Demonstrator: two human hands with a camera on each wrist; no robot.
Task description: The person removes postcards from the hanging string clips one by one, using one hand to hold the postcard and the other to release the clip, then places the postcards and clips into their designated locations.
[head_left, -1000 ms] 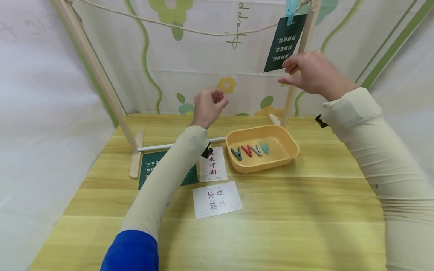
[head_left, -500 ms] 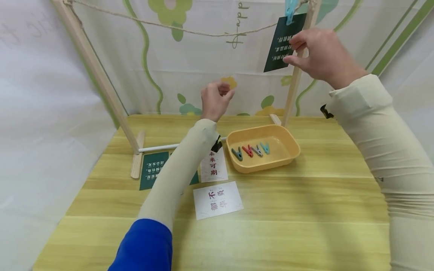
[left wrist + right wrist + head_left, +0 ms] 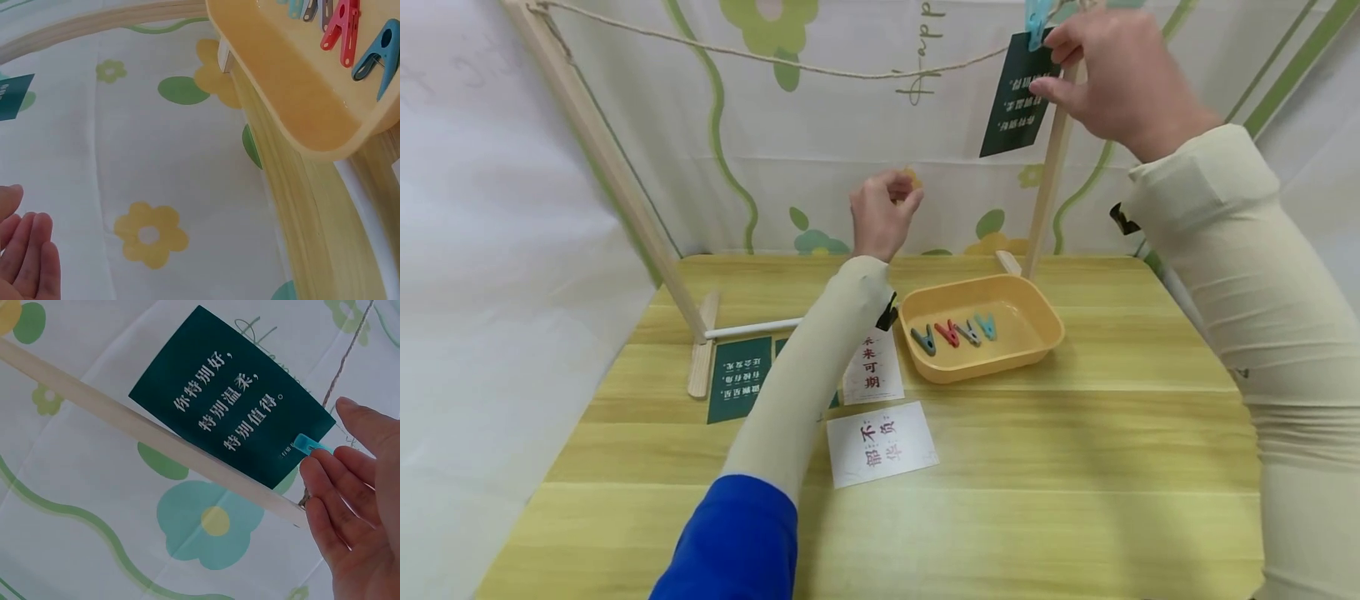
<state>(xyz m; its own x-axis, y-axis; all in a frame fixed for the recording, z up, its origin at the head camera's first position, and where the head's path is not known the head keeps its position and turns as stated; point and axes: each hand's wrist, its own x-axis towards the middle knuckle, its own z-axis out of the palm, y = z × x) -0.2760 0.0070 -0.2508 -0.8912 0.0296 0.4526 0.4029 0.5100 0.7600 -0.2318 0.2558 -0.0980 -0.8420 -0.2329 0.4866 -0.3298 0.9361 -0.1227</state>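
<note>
A dark green card (image 3: 1018, 100) with white writing hangs from the rope (image 3: 835, 71) by a light blue clothespin (image 3: 1038, 23) at the upper right. My right hand (image 3: 1123, 79) is raised beside the card's upper part, thumb and fingers apart around the clothespin's level; whether a fingertip touches the clothespin (image 3: 309, 444) cannot be told in the right wrist view. My left hand (image 3: 882, 215) hovers in mid-air behind the tub, fingers loosely bent with nothing in them. In the left wrist view its fingers (image 3: 30, 250) show at the lower left.
A yellow tub (image 3: 1037, 333) on the table holds several clothespins (image 3: 949, 333). Green cards (image 3: 739, 379) and white cards (image 3: 883, 443) lie left of and before it. Wooden posts (image 3: 610, 175) carry the rope, and a white rod (image 3: 752, 328) runs low between them.
My right hand has risen from the card's lower edge to near the clothespin. My left hand has moved slightly up and right, still holding nothing. The card still hangs in place.
</note>
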